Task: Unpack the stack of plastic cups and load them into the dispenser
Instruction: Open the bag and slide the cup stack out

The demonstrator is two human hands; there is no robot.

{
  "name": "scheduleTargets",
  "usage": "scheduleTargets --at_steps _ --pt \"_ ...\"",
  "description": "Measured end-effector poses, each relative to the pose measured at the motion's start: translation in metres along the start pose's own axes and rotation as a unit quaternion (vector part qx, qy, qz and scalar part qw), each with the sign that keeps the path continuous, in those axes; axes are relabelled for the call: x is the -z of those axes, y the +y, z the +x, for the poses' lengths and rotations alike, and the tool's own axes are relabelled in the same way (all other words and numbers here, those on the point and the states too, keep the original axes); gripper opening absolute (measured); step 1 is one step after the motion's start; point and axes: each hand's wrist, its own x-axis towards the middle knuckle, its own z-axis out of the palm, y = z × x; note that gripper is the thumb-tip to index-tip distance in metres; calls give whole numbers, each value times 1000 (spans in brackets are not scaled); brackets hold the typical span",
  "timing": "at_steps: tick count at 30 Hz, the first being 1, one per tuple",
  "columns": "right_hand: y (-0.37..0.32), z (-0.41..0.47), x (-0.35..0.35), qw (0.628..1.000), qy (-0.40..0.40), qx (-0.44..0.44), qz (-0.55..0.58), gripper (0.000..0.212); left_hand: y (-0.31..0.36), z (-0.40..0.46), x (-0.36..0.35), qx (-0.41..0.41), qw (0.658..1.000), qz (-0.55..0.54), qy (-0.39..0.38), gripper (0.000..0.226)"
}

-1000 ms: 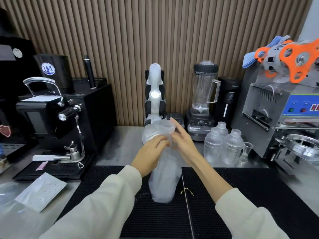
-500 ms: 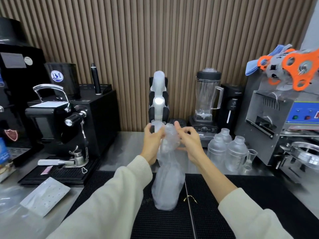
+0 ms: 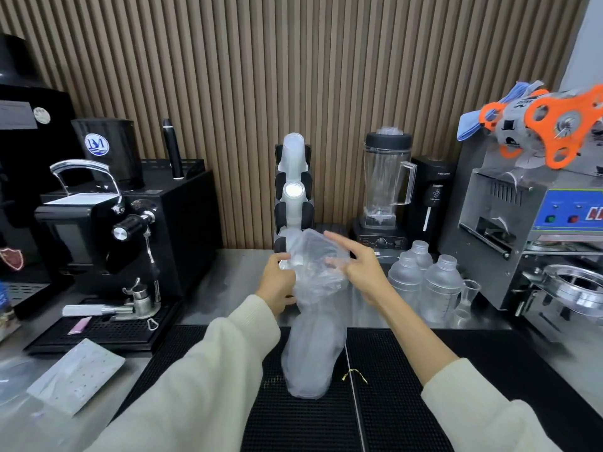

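Observation:
A stack of clear plastic cups in a thin plastic bag [image 3: 310, 347] stands upright on the black rubber mat [image 3: 408, 402]. The bag's mouth is spread wide at the top. My left hand [image 3: 277, 282] grips the bag's left edge near the top. My right hand [image 3: 355, 269] pinches the bag's right edge, index finger stretched out. Behind stands the black cup dispenser [image 3: 293, 197] against the wall, with white cups in its slots. A gold twist tie [image 3: 354, 375] lies on the mat right of the stack.
An espresso machine [image 3: 107, 223] stands left, with a drip tray and flat plastic packets in front. Right of the dispenser are a blender [image 3: 386, 187], several clear shaker bottles [image 3: 427, 285] and a cup sealing machine [image 3: 538, 230].
Both hands have pulled the bag's mouth apart; it was bunched between them and now stands wide. The view has shifted slightly.

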Motion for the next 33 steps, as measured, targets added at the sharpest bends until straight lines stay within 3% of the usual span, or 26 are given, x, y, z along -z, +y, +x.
scheduleTargets --at_steps 5,9,10,11,13,14,15,17,19,21,23,25,26,30,33 --pt "15 -3 -3 980 -1 -6 -201 62 -1 3 7 62 967 -246 -37 34" --pt "27 -9 -8 966 -46 -48 -251 56 -8 -4 13 79 897 -430 -63 22" --pt "29 -10 -8 966 -56 -59 -246 58 -10 -6 12 72 901 -423 -63 16" --pt "29 -11 -9 967 -66 -69 -237 61 -13 -7 11 56 927 -366 -65 12" --pt "29 -11 -11 966 -81 -70 -236 63 -23 -2 6 -32 989 -144 -31 19" --pt "29 -10 -12 963 -87 -66 -246 63 -27 2 5 -93 995 -25 8 28" --pt "29 -9 -13 959 -94 -63 -259 62 -30 4 4 -166 981 85 48 35" --pt "33 -9 -14 948 -104 -55 -295 59 -31 6 5 -288 918 256 95 41" --pt "39 -10 -13 937 -98 -33 -334 48 -32 9 9 -322 873 351 107 44" --pt "44 -14 -11 926 -56 26 -372 40 -35 11 12 -317 857 396 94 47" --pt "47 -18 -11 909 -26 148 -388 45 -38 11 12 -331 854 396 71 44" --pt "50 -17 -14 873 -56 267 -405 60 -37 8 11 -334 876 346 41 45" --pt "52 -16 -15 859 -92 283 -417 64 -36 6 9 -318 893 318 30 48" --pt "55 -23 -17 834 -258 130 -470 58 -42 6 8 -222 942 249 26 71" --pt "58 -26 -16 794 -304 51 -524 57 -57 9 12 -158 939 306 3 78"
